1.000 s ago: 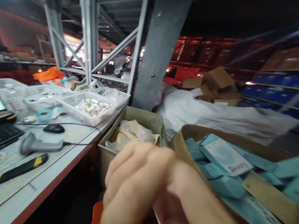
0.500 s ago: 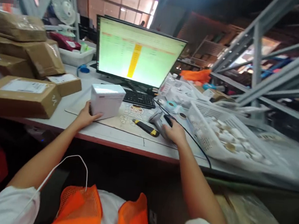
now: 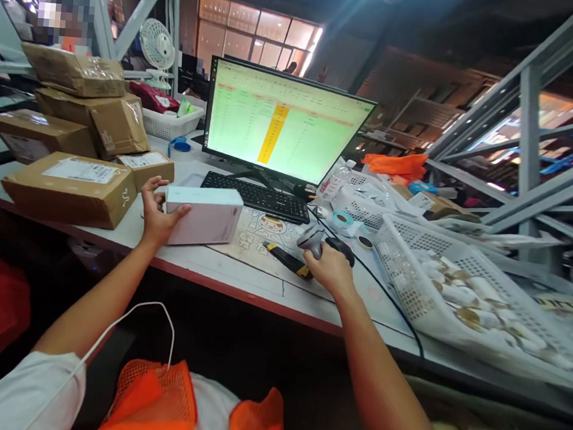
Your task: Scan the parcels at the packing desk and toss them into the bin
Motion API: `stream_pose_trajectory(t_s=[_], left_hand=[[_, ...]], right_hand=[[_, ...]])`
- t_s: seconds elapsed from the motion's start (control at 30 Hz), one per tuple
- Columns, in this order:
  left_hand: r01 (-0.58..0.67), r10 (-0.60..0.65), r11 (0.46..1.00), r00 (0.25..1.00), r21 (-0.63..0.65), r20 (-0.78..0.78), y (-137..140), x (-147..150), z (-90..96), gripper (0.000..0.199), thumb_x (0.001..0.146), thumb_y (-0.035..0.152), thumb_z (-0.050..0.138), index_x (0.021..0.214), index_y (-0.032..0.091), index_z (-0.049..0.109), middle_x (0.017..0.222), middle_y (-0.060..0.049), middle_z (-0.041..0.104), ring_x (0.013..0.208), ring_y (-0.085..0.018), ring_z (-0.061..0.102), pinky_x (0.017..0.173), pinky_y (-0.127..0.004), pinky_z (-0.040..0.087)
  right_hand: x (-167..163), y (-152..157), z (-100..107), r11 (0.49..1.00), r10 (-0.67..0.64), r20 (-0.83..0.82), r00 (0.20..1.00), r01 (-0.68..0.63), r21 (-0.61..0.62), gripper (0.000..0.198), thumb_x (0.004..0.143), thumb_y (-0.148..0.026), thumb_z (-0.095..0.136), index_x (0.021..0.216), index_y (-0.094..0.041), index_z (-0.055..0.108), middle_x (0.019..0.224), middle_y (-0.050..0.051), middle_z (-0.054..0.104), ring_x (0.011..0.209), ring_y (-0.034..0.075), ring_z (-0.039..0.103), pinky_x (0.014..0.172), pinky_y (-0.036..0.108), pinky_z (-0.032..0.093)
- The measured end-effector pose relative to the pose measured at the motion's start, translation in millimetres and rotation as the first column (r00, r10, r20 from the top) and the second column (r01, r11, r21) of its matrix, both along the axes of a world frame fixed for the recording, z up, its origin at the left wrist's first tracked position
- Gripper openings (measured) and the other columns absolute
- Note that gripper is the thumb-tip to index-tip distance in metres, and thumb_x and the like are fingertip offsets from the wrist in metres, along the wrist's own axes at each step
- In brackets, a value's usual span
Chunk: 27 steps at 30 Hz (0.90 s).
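Observation:
My left hand (image 3: 157,216) is at the left end of a white box (image 3: 205,221). Its thumb presses the box's near face, while the bent fingers are at the left end, partly apart. The box rests on its long side near the desk's front edge. My right hand (image 3: 330,270) is wrapped round a grey and black barcode scanner (image 3: 310,238), whose head points left. A black and yellow utility knife (image 3: 287,260) lies on the printed desk mat (image 3: 249,238), just left of that hand. Behind the box is a black keyboard (image 3: 262,199).
Brown cartons (image 3: 71,186) are stacked at the left. A monitor (image 3: 284,124) stands at the back. On the right, a white plastic basket (image 3: 402,272) holds many small white rolls. The scanner's black cable (image 3: 385,290) runs past it. Tape rolls (image 3: 341,218) lie by the keyboard.
The white box has been turned from a taller stance onto its long side. My left hand's fingers have risen along its left end. The scanner in my right hand has swung round.

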<state>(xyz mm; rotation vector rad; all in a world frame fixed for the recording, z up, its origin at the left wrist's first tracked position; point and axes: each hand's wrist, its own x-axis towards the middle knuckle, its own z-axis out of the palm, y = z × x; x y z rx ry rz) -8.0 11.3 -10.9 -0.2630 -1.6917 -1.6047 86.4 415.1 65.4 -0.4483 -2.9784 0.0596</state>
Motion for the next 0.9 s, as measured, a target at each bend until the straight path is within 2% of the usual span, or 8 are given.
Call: stream_pose_trajectory(t_s=[0.07,0.17,0.23,0.3,0.43,0.6,0.77,0.9], left_hand=[[0.084,-0.083,0.996,0.996,-0.020,0.035,3,4,3.0,0.107,0.065,0.075,0.088,0.144,0.023,0.037,0.149,-0.018,0.049,0.127,-0.031,0.059,0.109,-0.041,0.050],[0.204,-0.189,0.977,0.962,-0.058,0.195,10,9,1.4,0.113,0.064,0.077,0.086,0.150,0.023,0.037,0.150,-0.017,0.052,0.135,-0.033,0.056,0.116,-0.044,0.046],[0.263,-0.234,0.963,0.927,-0.063,0.295,12,12,-1.7,0.109,0.067,0.073,0.086,0.151,0.023,0.038,0.150,-0.016,0.054,0.138,-0.033,0.055,0.119,-0.044,0.045],[0.311,-0.272,0.949,0.894,-0.054,0.356,10,13,-5.5,0.101,0.072,0.067,0.085,0.150,0.022,0.041,0.148,-0.016,0.058,0.136,-0.033,0.058,0.118,-0.045,0.047],[0.408,-0.315,0.908,0.813,-0.093,0.489,-2,16,-12.8,0.089,0.076,0.057,0.084,0.146,0.019,0.046,0.144,-0.016,0.064,0.134,-0.033,0.061,0.118,-0.047,0.048],[0.449,-0.307,0.885,0.765,-0.126,0.567,-10,19,-18.2,0.087,0.075,0.056,0.086,0.144,0.019,0.049,0.147,-0.016,0.063,0.136,-0.033,0.061,0.119,-0.048,0.048],[0.435,-0.296,0.891,0.774,-0.130,0.560,-7,18,-16.6,0.084,0.075,0.057,0.084,0.142,0.018,0.051,0.144,-0.016,0.065,0.134,-0.035,0.062,0.117,-0.050,0.049],[0.413,-0.258,0.898,0.769,-0.148,0.585,-5,18,-16.2,0.085,0.075,0.058,0.085,0.143,0.019,0.052,0.141,-0.016,0.067,0.131,-0.036,0.064,0.115,-0.052,0.051]], right_hand=[[22,-9,19,0.970,0.231,-0.053,0.972,-0.234,-0.064,0.036,0.094,-0.050,0.063,0.109,-0.019,0.073,0.100,0.014,0.078,0.093,0.032,0.072,0.075,0.034,0.049],[50,-33,45,0.814,0.535,-0.131,0.835,-0.550,-0.185,0.037,0.086,-0.055,0.076,0.108,-0.025,0.073,0.093,0.006,0.078,0.083,0.026,0.070,0.072,0.032,0.048],[59,-52,56,0.761,0.606,-0.155,0.780,-0.625,-0.174,0.038,0.083,-0.057,0.079,0.106,-0.027,0.072,0.094,0.004,0.078,0.082,0.026,0.070,0.071,0.031,0.047],[59,-66,61,0.764,0.620,-0.139,0.772,-0.634,-0.117,0.038,0.081,-0.059,0.081,0.097,-0.026,0.070,0.088,0.005,0.077,0.078,0.026,0.069,0.066,0.031,0.043],[31,-63,53,0.816,0.568,-0.097,0.817,-0.575,-0.065,0.036,0.085,-0.059,0.078,0.093,-0.025,0.069,0.088,0.006,0.076,0.079,0.026,0.069,0.065,0.031,0.041],[-22,-15,15,0.981,0.192,-0.060,0.980,-0.191,0.026,0.042,0.097,-0.058,0.063,0.110,-0.019,0.071,0.106,0.016,0.078,0.101,0.035,0.074,0.074,0.036,0.048],[-36,22,-23,0.996,-0.080,0.045,0.996,0.078,0.049,0.052,0.104,-0.054,0.055,0.127,-0.008,0.066,0.121,0.025,0.074,0.116,0.039,0.071,0.086,0.041,0.052],[-39,24,-9,0.995,-0.096,0.060,0.994,0.093,0.042,0.059,0.102,-0.061,0.054,0.122,-0.008,0.072,0.125,0.026,0.072,0.121,0.040,0.069,0.092,0.042,0.053]])
